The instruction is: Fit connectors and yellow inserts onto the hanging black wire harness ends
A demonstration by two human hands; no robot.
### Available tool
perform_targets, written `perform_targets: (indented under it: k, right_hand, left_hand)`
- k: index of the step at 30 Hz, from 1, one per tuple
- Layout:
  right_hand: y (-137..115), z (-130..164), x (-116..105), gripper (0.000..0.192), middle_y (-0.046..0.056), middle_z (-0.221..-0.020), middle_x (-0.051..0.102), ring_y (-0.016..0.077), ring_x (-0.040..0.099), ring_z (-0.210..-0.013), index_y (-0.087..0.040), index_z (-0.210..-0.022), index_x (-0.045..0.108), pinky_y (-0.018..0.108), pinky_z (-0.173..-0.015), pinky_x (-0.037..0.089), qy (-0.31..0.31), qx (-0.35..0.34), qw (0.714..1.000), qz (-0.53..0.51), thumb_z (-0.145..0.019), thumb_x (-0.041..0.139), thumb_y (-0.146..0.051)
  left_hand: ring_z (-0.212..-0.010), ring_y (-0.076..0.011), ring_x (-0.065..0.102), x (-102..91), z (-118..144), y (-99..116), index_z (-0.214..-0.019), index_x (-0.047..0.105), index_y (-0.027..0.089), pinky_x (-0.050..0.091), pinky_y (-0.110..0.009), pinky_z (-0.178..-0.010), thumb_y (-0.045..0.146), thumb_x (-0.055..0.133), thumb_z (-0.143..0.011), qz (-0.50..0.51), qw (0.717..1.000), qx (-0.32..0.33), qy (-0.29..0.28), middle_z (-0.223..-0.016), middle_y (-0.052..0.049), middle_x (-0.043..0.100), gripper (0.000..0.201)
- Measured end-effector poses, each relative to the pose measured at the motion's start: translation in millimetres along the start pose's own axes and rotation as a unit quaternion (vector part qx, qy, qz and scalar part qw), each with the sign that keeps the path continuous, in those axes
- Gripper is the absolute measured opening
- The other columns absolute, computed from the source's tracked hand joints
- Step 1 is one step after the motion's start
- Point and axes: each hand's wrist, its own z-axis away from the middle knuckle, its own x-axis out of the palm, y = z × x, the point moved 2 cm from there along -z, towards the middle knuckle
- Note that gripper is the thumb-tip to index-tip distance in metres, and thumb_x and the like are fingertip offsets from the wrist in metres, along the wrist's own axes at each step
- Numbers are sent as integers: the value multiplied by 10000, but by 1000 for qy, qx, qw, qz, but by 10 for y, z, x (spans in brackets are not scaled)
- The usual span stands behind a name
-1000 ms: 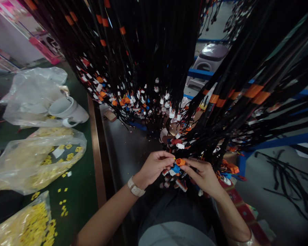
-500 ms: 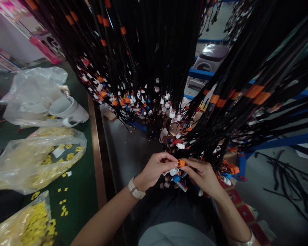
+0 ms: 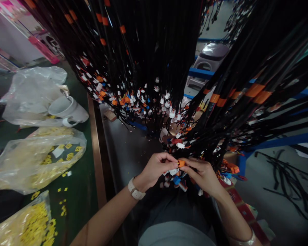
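Between my two hands is a small orange connector, held up in front of the hanging wires. My right hand pinches its right side between thumb and fingers. From the other side, the closed thumb and fingers of my left hand press on its left end, where a bit of yellow shows. Whether that yellow is a separate piece, I cannot tell. White connectors and a blue connector dangle just below my fingertips, on the same bunch of black harnesses.
Dense black harnesses hang ahead, ending in many connectors. On the green table at left are plastic bags of yellow pieces, loose yellow pieces, and a white mug. A blue frame, a stool and black tubes stand right.
Both hands stay in nearly the same place. The orange connector is turned slightly between the fingertips, showing more of its orange side.
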Motion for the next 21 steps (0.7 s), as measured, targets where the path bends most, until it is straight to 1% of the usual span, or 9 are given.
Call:
perform_targets:
  k: [2, 5, 7, 9, 13, 16, 19, 21]
  right_hand:
    - [1, 0, -4, 271, 21, -907, 694, 153, 642, -775, -258, -1113, 645, 238, -702, 486, -4, -2, 1000, 0, -862, 564, -319]
    - [-14, 1, -15, 270, 15, -906, 692, 147, 640, -772, -261, -1116, 643, 230, -707, 485, -15, -5, 1000, -4, -869, 552, -323]
    - [-27, 3, -22, 272, 13, -896, 686, 145, 636, -772, -262, -1122, 638, 227, -705, 481, -18, -7, 1000, -6, -872, 547, -320]
    - [-36, 6, -24, 278, 12, -869, 673, 142, 626, -760, -263, -1136, 629, 226, -694, 473, -17, -9, 1000, -4, -876, 544, -311]
    - [-44, 12, -13, 293, 14, -813, 641, 133, 600, -719, -256, -1165, 610, 226, -668, 462, -16, -19, 1000, 8, -890, 522, -304]
    - [-43, 15, -10, 312, 25, -833, 637, 136, 597, -730, -249, -1190, 593, 228, -674, 468, -12, -25, 1000, 7, -899, 502, -312]
    - [-42, 15, -10, 324, 36, -875, 634, 145, 600, -771, -252, -1207, 580, 234, -695, 475, -9, -32, 999, 4, -903, 490, -315]
    - [-39, 14, -5, 323, 34, -879, 631, 147, 601, -781, -260, -1210, 578, 236, -701, 477, -13, -33, 999, 3, -904, 487, -311]
  left_hand:
    - [-544, -51, 455, -1, 0, -8, -743, 624, 102, 316, -182, -510, 293, 780, -597, 17, 1000, -18, -5, -625, 10, 557, 286]
    - [-498, -31, 406, 3, -5, -34, -818, 597, 115, 225, -177, -453, 287, 781, -598, 53, 995, -69, -46, -633, 21, 535, 335]
    - [-460, -14, 345, 5, -5, -48, -810, 585, 114, 168, -186, -440, 297, 768, -614, 70, 989, -103, -81, -603, 34, 507, 324]
    - [-445, -5, 296, 1, -3, -49, -779, 573, 114, 140, -191, -442, 297, 759, -625, 83, 985, -119, -98, -578, 46, 478, 303]
    - [-457, -8, 269, -10, 11, -34, -782, 580, 113, 113, -201, -452, 289, 742, -645, 86, 984, -118, -103, -573, 49, 452, 275]
    - [-467, -15, 269, 6, 24, -33, -821, 603, 107, 100, -212, -455, 295, 718, -670, 78, 983, -122, -115, -588, 41, 451, 268]
    - [-473, -21, 274, 32, 24, -47, -850, 625, 90, 103, -227, -460, 290, 690, -694, 77, 983, -105, -128, -598, 29, 458, 263]
    - [-468, -20, 280, 41, 19, -59, -855, 631, 87, 115, -232, -467, 272, 683, -695, 84, 985, -87, -124, -598, 25, 470, 250]
